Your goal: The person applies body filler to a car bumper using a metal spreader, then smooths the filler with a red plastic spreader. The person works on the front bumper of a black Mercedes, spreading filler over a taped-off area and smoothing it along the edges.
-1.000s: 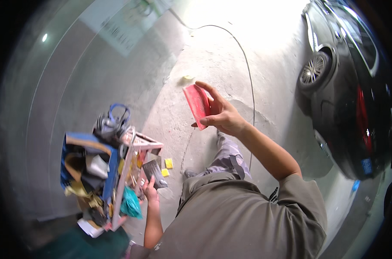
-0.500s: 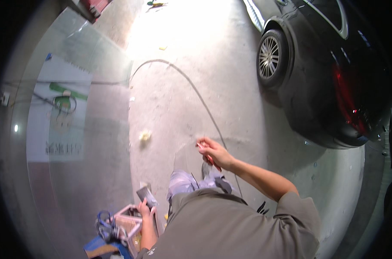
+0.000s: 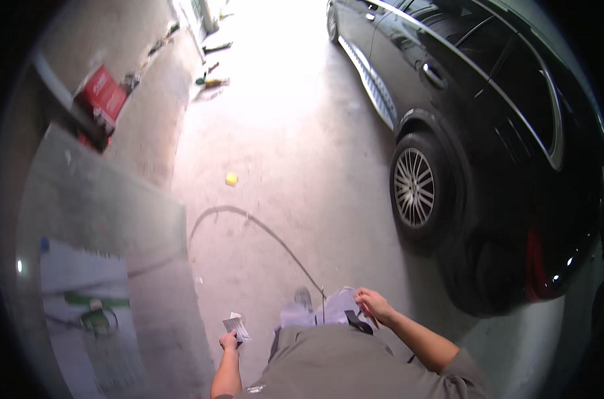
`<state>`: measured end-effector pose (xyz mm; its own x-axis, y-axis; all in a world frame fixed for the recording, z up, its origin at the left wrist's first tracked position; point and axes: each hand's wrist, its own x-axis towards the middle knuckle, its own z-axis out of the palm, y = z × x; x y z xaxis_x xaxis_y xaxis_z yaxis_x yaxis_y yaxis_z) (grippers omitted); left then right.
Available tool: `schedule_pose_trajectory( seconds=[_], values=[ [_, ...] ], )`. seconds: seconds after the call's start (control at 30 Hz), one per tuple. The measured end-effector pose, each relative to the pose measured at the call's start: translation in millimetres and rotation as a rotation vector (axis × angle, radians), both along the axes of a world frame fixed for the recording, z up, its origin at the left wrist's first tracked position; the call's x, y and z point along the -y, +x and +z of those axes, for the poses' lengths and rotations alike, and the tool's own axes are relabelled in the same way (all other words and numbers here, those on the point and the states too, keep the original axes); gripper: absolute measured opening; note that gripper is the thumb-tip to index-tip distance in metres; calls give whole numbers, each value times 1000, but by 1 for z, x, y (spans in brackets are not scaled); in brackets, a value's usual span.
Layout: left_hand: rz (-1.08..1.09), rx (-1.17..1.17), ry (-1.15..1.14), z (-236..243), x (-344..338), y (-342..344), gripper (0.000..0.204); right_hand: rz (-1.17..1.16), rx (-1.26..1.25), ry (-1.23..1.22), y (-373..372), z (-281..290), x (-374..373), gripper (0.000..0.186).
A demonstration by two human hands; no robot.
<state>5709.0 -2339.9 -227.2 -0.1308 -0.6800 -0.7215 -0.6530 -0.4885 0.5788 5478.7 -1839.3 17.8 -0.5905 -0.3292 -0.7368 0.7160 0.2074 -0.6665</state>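
My left hand [image 3: 229, 341] is closed on a flat grey rectangular piece [image 3: 237, 327], held out over the floor at the lower left. A small white sheet or edge [image 3: 236, 315] shows behind that piece; its kind is unclear. In front of my right thigh, my right hand [image 3: 373, 304] is closed round a slim red tool [image 3: 371, 319], mostly hidden by the fingers. My legs in light trousers [image 3: 295, 316] show below, with one dark shoe [image 3: 303, 296] on the floor.
On the right stands a black car [image 3: 481, 166]. A dark cable [image 3: 275, 239] curves over the floor ahead, with a yellow block [image 3: 231, 178] beyond it. To the left is a large glass sheet [image 3: 155, 219]; farther off sit a red box [image 3: 104, 94] and scattered tools [image 3: 214, 82].
The view has shifted up and ahead, showing more of the car and the red box. The pink crate near my left hand has left view. Both hands keep their things.
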Motion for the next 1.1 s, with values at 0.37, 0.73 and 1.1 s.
schedule_pose_trajectory(
  seconds=[0.37,0.73,1.1],
  values=[
    [-487,-730,26,154,15,-626,28,-105,35,-82,-437,-49,35,44],
    [55,-705,607,97,43,-901,17,467,209,115,-848,-74,59,37],
    [129,-222,867,76,80,-1250,45,340,246,73,-1095,-95,41,35]
  ],
)
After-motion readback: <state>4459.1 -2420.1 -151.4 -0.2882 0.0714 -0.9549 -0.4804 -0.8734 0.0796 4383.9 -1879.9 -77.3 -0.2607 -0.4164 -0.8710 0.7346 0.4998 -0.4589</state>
